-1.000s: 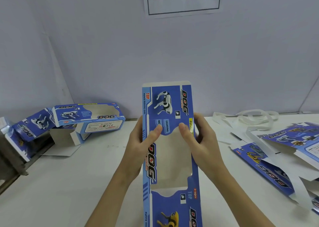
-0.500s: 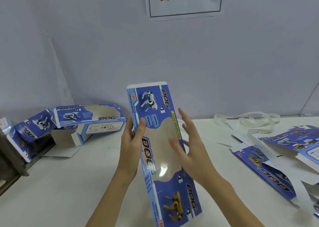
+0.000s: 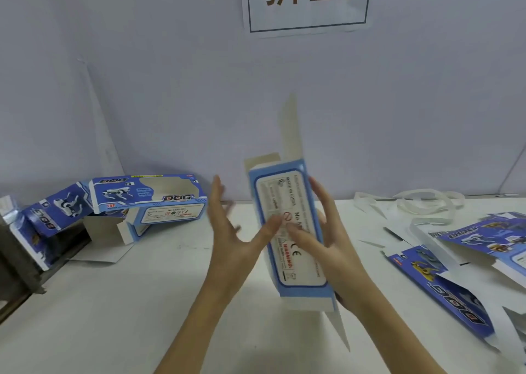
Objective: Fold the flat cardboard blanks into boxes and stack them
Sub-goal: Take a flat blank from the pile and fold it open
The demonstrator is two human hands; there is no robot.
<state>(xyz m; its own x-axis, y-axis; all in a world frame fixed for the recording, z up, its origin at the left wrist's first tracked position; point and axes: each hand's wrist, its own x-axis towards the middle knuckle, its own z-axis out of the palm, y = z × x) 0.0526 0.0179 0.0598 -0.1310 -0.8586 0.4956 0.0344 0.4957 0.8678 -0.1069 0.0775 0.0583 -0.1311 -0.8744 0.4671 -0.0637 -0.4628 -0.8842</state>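
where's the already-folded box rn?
Head view, left side: the folded box lies on the white table by the back wall, left of the left hand, well clear of the held blank.

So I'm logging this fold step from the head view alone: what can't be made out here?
- Small print on the held box: motion-blurred, and the thumbs cover its middle.
- Right hand fingers: behind the box, so the grip is unclear.
- Left hand: blurred fingers.
- Wall sign: top cut off by the frame edge.
- Flat blanks at right: run past the frame edge, count unknown.
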